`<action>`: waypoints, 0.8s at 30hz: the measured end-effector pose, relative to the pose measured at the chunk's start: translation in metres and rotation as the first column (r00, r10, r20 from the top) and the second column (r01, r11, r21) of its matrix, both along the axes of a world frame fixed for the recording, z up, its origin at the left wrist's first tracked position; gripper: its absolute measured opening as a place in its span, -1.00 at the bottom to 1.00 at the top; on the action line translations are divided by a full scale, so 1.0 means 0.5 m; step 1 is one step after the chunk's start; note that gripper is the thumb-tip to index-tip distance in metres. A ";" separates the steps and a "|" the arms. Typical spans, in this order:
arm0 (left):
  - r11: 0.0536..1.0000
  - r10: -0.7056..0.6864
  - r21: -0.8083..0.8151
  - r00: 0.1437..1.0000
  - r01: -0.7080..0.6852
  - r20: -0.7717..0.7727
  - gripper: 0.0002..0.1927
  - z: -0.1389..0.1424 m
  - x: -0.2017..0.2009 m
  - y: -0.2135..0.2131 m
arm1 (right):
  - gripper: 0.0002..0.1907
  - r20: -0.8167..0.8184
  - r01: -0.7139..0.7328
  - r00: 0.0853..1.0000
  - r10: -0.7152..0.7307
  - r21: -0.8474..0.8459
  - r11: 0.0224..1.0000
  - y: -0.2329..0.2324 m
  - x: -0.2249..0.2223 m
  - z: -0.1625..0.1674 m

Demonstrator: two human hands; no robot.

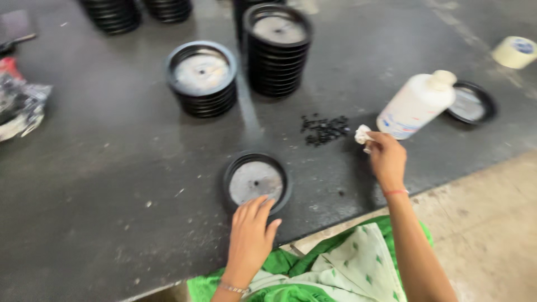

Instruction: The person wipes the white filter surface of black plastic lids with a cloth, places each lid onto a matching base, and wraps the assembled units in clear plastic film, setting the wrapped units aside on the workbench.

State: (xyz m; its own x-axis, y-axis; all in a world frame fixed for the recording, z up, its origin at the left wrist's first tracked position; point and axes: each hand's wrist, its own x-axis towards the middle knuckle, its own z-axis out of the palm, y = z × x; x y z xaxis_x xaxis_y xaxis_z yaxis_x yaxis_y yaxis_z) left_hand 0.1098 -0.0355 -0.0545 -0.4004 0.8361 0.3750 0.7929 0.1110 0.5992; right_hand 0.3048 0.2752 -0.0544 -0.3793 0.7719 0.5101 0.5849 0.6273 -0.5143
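Note:
A round black-rimmed disc with a grey metal centre (257,181) lies flat on the dark worktop (112,184) in front of me. My left hand (251,234) rests on its near rim, fingers spread. My right hand (386,157) is raised to the right and pinches a small white wad of cloth (362,134). Just beyond that hand stands a white plastic bottle (417,104), tilted, close to the cloth. A small heap of tiny black parts (324,129) lies between the disc and the bottle.
Two stacks of the same discs (202,78) (277,48) stand farther back, with more stacks at the far edge. A single disc (471,103) lies behind the bottle. A tape roll (515,52) sits far right. Crumpled plastic bags (19,106) lie at left.

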 end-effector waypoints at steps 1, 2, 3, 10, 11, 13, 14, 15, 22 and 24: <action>1.000 0.002 0.004 1.000 -0.002 -0.017 -0.52 -0.004 -0.001 0.002 | -0.77 -0.101 -0.053 0.994 0.047 -0.056 0.997 -0.023 -0.010 0.010; 1.000 0.016 0.007 0.999 -0.015 -0.043 -0.48 -0.008 -0.001 0.006 | -0.76 -0.201 -0.104 0.976 0.081 -0.111 0.988 -0.055 -0.020 0.020; 1.000 0.023 0.011 0.998 -0.022 -0.067 -0.44 -0.012 -0.002 0.013 | -0.73 -0.224 -0.199 0.960 0.167 -0.131 0.971 -0.095 -0.036 0.024; 0.996 0.082 0.034 0.991 -0.079 -0.105 -0.39 -0.046 0.006 0.055 | -0.67 0.024 -0.389 0.919 0.393 -0.098 0.916 -0.333 -0.136 0.026; 0.996 0.085 0.041 0.989 -0.081 -0.124 -0.43 -0.050 0.008 0.056 | -0.69 0.033 -0.381 0.921 0.387 -0.115 0.917 -0.336 -0.151 0.024; 0.994 0.100 0.055 0.981 -0.092 -0.165 -0.51 -0.056 0.011 0.059 | -0.66 0.090 -0.389 0.915 0.393 -0.054 0.920 -0.308 -0.182 0.029; 0.993 0.106 0.065 0.980 -0.096 -0.167 -0.53 -0.058 0.013 0.057 | -0.65 0.118 -0.393 0.912 0.393 -0.026 0.919 -0.291 -0.198 0.031; 0.992 0.112 0.077 0.979 -0.100 -0.169 -0.55 -0.059 0.015 0.056 | -0.67 0.153 -0.410 0.900 0.408 -0.022 0.912 -0.272 -0.220 0.032; 0.984 0.132 0.132 0.986 -0.118 -0.105 -0.62 -0.059 0.011 0.050 | -0.72 0.224 -0.688 0.698 0.680 -0.052 0.723 -0.208 -0.423 0.035; 0.985 0.134 0.122 0.986 -0.121 -0.102 -0.62 -0.059 0.013 0.049 | -0.72 0.220 -0.703 0.685 0.695 -0.052 0.710 -0.217 -0.435 0.038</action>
State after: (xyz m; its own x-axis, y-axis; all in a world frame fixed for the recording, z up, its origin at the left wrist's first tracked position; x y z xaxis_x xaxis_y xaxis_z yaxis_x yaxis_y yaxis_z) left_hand 0.1164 -0.0109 -0.0838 -0.4519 0.7295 0.5134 0.8383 0.1505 0.5241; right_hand 0.0875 0.1667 -0.0355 -0.9005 0.2237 0.3730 0.0589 0.9124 -0.4051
